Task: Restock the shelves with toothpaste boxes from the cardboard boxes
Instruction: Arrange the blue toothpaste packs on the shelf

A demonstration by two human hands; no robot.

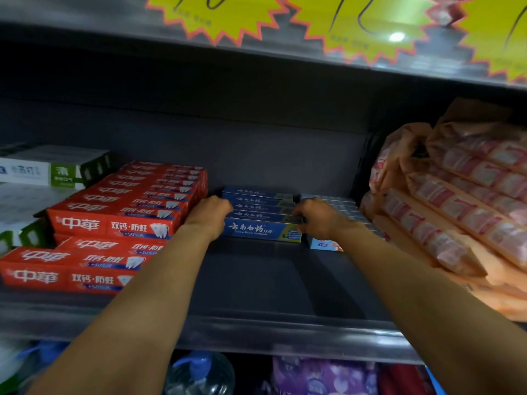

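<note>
A row of several blue toothpaste boxes [261, 208] stands on edge at the back middle of the dark shelf [256, 283]. My left hand [209, 213] clasps the row's left end. My right hand [319, 218] clasps its right end, fingers curled over the front box. Both hands squeeze the row between them. To the left lie stacked red toothpaste boxes [114, 215]. No cardboard box is in view.
White and green boxes [48, 169] sit far left. Pale boxes [326, 243] stand behind my right hand. Orange plastic-wrapped packs [456, 201] pile up on the right. Yellow price stars [356, 27] hang above. A water bottle [199, 374] and purple packs [322, 377] fill the shelf below.
</note>
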